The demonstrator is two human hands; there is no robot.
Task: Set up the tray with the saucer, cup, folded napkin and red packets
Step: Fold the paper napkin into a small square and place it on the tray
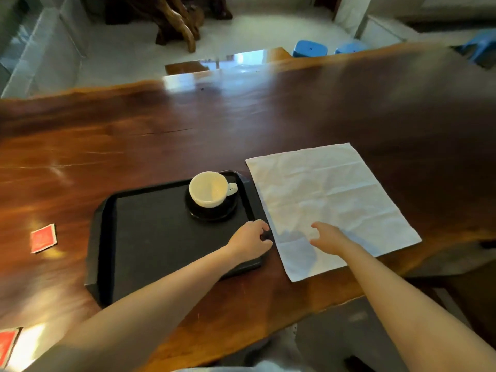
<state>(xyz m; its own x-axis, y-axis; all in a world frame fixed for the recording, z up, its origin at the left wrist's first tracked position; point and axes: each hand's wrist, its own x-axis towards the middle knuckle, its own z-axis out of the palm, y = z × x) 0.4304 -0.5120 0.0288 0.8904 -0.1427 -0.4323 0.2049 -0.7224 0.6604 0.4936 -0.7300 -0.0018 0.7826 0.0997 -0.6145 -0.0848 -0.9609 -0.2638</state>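
A black tray point(150, 237) lies on the wooden table. In its far right corner a white cup point(210, 189) stands on a dark saucer point(212, 212). Right of the tray a white napkin point(332, 200) lies spread flat and unfolded. One red packet point(43, 238) lies on the table left of the tray, and another red packet point(6, 345) shows at the bottom left edge. My left hand point(251, 241) rests over the tray's near right edge, fingers curled, holding nothing. My right hand point(328, 236) hovers over the napkin's near left part, fingers apart.
The long polished wooden table point(241, 124) reaches far to the right and back. Its front edge runs diagonally near my body. Blue stools point(310, 48) stand behind the table, and a carved wooden piece point(179, 20) stands on the floor beyond.
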